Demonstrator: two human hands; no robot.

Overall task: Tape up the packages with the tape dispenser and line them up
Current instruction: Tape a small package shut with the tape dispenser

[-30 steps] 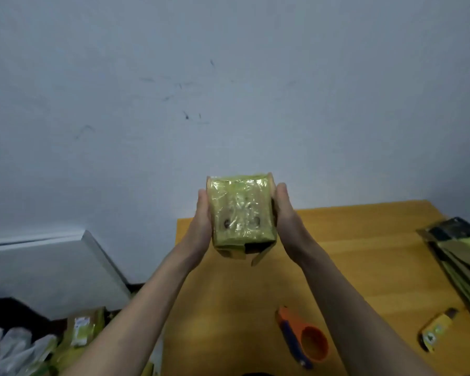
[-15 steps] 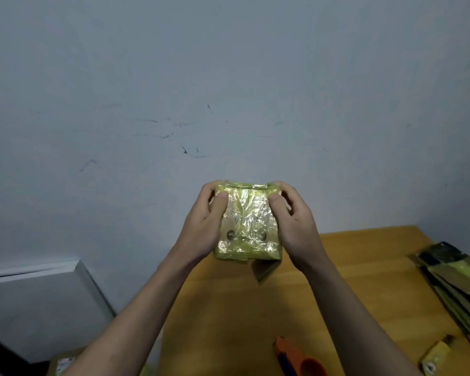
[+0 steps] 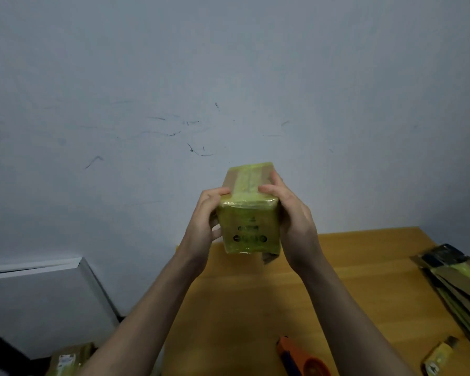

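A small cardboard package [image 3: 249, 226] wrapped in yellow-green tape is held up in the air above the far edge of the wooden table [image 3: 364, 267]. My left hand [image 3: 204, 226] grips its left side with the fingers curled over the top edge. My right hand [image 3: 293, 221] grips its right side the same way. A loose brown flap hangs from the package's lower right corner. The orange and blue tape dispenser [image 3: 301, 360] lies on the table near the bottom edge, between my forearms.
A stack of flattened packages [image 3: 461, 283] lies along the table's right edge, with a small yellow packet [image 3: 440, 355] beside it. A grey-white panel [image 3: 38, 299] leans at the left. More packages [image 3: 65, 360] sit low at the bottom left. A scuffed wall is behind.
Both hands have tilted the package, so its top face with the tape strip now shows. The fingers have shifted from its front face to its top edge. The view has risen slightly.
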